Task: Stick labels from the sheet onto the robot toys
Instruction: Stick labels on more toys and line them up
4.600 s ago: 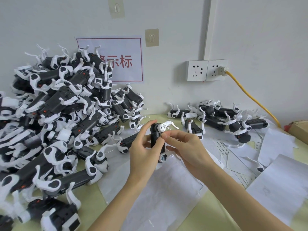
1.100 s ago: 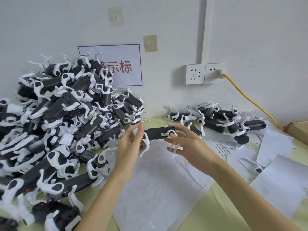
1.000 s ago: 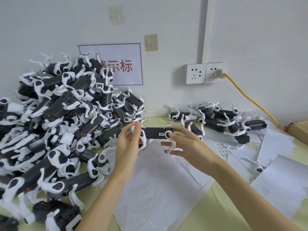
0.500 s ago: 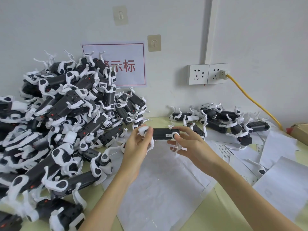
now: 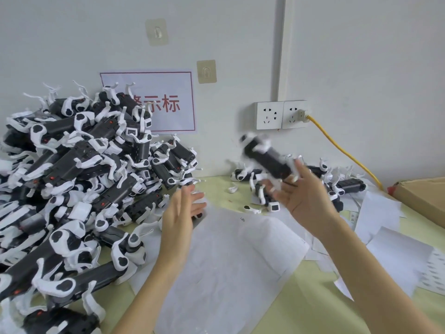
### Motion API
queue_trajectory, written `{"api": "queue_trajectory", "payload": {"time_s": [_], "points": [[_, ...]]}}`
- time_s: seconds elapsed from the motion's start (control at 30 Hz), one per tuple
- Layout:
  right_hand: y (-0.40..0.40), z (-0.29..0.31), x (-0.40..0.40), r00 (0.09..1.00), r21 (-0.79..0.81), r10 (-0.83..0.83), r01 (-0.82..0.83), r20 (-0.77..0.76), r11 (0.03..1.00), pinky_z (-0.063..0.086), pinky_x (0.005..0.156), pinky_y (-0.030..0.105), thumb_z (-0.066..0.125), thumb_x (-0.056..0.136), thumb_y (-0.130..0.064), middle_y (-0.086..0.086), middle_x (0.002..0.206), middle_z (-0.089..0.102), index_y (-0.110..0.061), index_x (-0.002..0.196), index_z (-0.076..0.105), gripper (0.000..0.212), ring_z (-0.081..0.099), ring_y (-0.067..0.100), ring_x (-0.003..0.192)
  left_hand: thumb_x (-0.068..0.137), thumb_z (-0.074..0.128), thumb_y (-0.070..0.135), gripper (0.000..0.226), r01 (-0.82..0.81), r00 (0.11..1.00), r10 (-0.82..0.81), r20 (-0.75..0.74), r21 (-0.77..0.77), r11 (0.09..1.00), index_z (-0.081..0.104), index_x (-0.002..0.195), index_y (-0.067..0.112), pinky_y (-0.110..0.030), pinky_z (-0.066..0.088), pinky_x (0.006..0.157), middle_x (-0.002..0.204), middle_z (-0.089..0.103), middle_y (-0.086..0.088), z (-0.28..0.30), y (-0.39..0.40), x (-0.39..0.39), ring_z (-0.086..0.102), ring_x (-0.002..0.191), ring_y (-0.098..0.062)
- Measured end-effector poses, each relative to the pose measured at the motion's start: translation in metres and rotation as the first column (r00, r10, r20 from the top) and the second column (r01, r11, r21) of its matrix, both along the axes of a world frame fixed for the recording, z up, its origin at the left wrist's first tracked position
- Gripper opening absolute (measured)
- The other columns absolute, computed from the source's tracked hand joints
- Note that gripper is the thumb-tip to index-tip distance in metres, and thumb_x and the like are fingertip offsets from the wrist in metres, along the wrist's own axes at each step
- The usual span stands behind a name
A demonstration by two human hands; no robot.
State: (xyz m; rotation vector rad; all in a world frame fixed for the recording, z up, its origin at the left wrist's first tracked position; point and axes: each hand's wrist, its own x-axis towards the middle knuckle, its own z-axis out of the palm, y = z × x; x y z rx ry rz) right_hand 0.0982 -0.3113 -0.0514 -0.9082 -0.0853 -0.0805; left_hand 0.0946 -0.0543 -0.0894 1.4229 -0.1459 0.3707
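A blurred robot toy (image 5: 267, 159) was just above the fingertips of the open right hand (image 5: 304, 201), the left hand (image 5: 179, 213) was open and empty, beside the big toy pile (image 5: 72, 184) on the desk (image 5: 301, 307).

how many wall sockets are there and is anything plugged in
2, side by side on the wall: the left socket is free, the right socket holds the plug of the yellow cable.
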Motion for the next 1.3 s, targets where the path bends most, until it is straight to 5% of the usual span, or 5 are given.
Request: {"api": "queue_trajectory", "payload": {"time_s": [0.27,0.43,0.6,0.83,1.3], "points": [[-0.140,0.013,-0.014,0.808,0.628,-0.579,0.507,-0.109,0.590,0.060,0.092,0.031,0.060,0.104,-0.045,0.018,0.134,0.060,-0.007,0.137,0.051,0.051,0.072,0.031,0.113,0.107,0.049,0.052,0.033,-0.093,0.992,0.067,0.109,0.254,0.963,0.071,0.107,0.026,-0.031,0.049,0.090,0.104,0.074,0.022,-0.019,0.005,0.013,0.068,0.097,0.004],[-0.177,0.003,-0.015,0.577,0.285,-0.796,0.806,-0.183,0.519,0.057,0.097,0.037,0.055,0.108,-0.039,0.015,0.141,0.053,-0.019,0.155,0.034,0.055,0.068,0.032,0.115,0.098,0.053,0.056,0.030,-0.141,0.989,0.117,0.094,0.312,0.940,0.071,0.103,0.032,-0.033,0.045,0.091,0.107,0.072,0.018,-0.026,0.003,0.019,0.065,0.102,-0.001],[-0.144,-0.008,0.002,0.682,0.091,-0.719,0.731,-0.135,0.676,0.059,0.074,0.027,0.057,0.108,-0.018,0.017,0.122,0.069,-0.004,0.128,0.060,0.025,0.074,0.024,0.091,0.105,0.064,0.031,0.010,-0.215,0.975,0.168,0.148,0.416,0.883,0.070,0.101,0.037,-0.033,0.048,0.088,0.100,0.073,0.015,-0.024,0.007,0.019,0.067,0.098,0.000],[-0.032,-0.019,0.028,0.900,-0.414,-0.436,0.394,-0.008,0.820,0.056,0.063,0.021,0.056,0.105,-0.010,0.005,0.081,0.074,-0.007,0.098,0.074,0.019,0.069,0.016,0.065,0.070,0.084,-0.010,0.062,-0.406,0.901,0.241,0.362,0.898,0.170,0.063,0.128,-0.012,-0.064,0.047,0.102,0.129,0.060,-0.038,-0.027,0.019,0.013,0.057,0.122,-0.057],[0.091,-0.047,0.027,0.969,-0.949,0.038,0.230,0.244,0.215,0.053,0.074,0.023,0.061,0.102,-0.017,-0.011,0.098,0.071,-0.027,0.119,0.066,0.020,0.069,0.006,0.087,0.091,0.078,0.012,0.028,-0.492,0.860,0.138,0.491,0.870,-0.026,0.065,0.115,0.011,-0.041,0.047,0.095,0.119,0.063,-0.008,-0.034,0.037,0.031,0.061,0.111,-0.029]]}}
